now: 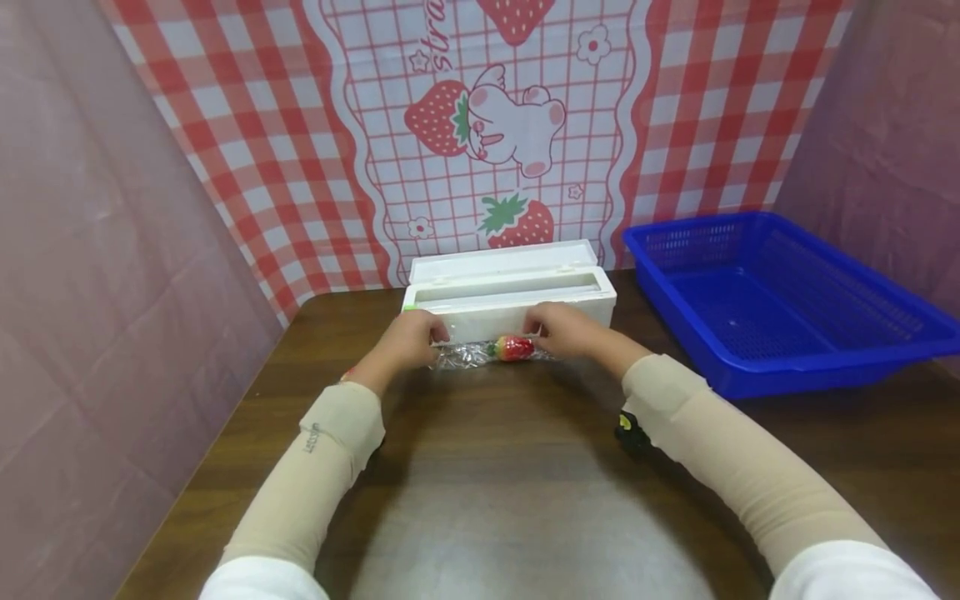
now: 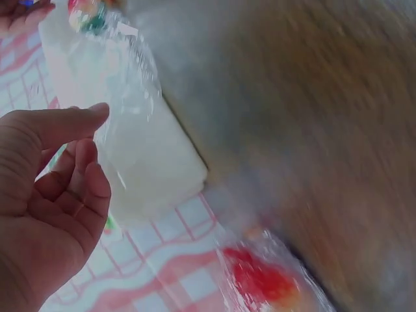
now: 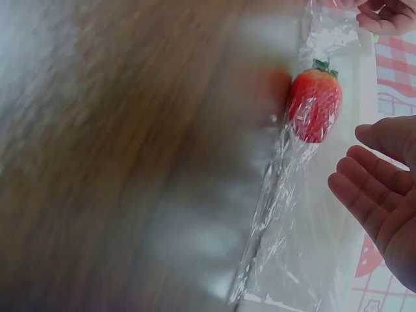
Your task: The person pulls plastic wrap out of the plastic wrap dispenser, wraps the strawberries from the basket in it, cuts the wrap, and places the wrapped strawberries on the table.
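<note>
A white cling film dispenser box stands at the back of the table, its lid raised and a pale roll inside. Along its front lies clear cling film with a red strawberry in it, green leaves toward the left. My left hand is at the film's left end, fingers loosely bent, nothing plainly between thumb and fingers. Right of the strawberry is my right hand, thumb and fingers apart, holding nothing. Another film-wrapped red strawberry appears low in the left wrist view, partly cut off.
A blue plastic basket stands to the right, past my right forearm. A strawberry-print cloth hangs behind the box, and pink curtains close in both sides. The brown wooden table reaches toward me.
</note>
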`<state>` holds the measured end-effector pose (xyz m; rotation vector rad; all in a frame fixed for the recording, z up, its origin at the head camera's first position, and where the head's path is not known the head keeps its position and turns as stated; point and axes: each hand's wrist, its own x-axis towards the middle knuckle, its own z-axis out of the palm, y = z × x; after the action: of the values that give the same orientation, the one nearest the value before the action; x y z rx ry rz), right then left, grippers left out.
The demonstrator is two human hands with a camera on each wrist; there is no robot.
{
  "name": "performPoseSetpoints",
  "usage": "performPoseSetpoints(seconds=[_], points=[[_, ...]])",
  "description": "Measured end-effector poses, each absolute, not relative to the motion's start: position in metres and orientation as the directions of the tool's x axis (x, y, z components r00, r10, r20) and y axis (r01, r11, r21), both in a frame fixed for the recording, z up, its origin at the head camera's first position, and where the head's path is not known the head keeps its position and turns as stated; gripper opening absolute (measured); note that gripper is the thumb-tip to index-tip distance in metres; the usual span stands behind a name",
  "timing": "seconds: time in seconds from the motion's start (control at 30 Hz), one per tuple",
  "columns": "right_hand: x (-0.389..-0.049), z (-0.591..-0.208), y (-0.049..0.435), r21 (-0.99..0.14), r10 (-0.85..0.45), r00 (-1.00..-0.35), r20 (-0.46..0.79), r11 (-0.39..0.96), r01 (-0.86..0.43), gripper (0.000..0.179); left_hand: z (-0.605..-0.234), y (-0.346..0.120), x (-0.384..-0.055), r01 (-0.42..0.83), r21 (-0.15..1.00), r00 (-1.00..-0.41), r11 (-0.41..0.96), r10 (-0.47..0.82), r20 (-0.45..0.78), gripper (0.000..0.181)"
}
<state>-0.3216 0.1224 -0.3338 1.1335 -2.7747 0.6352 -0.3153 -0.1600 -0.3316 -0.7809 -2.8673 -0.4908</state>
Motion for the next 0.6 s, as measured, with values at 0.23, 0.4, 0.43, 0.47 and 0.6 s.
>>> performPoseSetpoints(seconds=[0.23, 0.4, 0.43, 0.47, 0.6], points=[[-0.316, -0.333, 0.111, -0.344, -0.647, -0.721, 0.249, 0.636, -0.690, 0.008, -0.328, -0.179, -0.308, 0.375, 0.432, -0.918, 0.820, 0.262, 0.299, 0.014], [-0.317, -0.337, 0.102, -0.327, -0.656, -0.684, 0.319, 0.601, -0.729, 0.009, -0.330, -0.187, -0.308, 0.255, 0.487, -0.945, 0.836, 0.109, 0.308, 0.021], [-0.317, -0.338, 0.100, -0.327, -0.656, -0.680, 0.328, 0.596, -0.733, 0.009, -0.331, -0.188, -0.309, 0.231, 0.495, -0.947, 0.837, 0.076, 0.313, 0.023], [-0.317, -0.338, 0.098, -0.333, -0.651, -0.683, 0.330, 0.597, -0.730, 0.009, -0.332, -0.189, -0.310, 0.209, 0.508, -0.946, 0.836, 0.041, 0.322, 0.026], [-0.318, -0.340, 0.090, -0.342, -0.649, -0.673, 0.355, 0.580, -0.740, 0.009, -0.336, -0.195, -0.316, 0.148, 0.598, -0.943, 0.788, -0.071, 0.327, 0.042]])
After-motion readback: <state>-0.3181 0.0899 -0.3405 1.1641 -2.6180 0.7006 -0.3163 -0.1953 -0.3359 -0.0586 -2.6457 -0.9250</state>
